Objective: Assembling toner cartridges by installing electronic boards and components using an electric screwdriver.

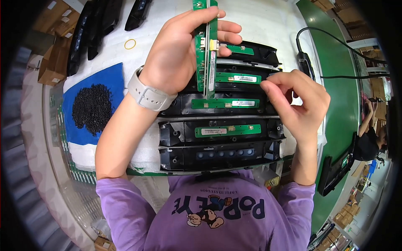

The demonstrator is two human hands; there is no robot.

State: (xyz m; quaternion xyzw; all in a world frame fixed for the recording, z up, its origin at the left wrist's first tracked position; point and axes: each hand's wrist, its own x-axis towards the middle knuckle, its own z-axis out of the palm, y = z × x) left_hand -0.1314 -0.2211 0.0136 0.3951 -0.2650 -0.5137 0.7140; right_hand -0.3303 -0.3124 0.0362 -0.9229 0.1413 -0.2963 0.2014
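Observation:
My left hand (180, 50) is raised at the upper middle, closed around at least two narrow green circuit boards (212, 62) held upright. Beneath it lies a row of long black plastic housings (180, 104). Several carry a green circuit board, such as one with a white label (222, 103). The nearest housing (226, 154) has no board and shows a line of bluish round spots. My right hand (299, 102) is pinched, with thumb and forefinger at the right end of a labelled board (238, 78). Whatever is between those fingertips is hidden.
Left of the housings, a heap of small black screw-like pieces (92, 109) lies on a blue sheet (117, 79). More black housings (104, 21) and a yellow ring (130, 44) are farther back. A corded black tool (305, 65) lies at right. Another person (368, 140) is far right.

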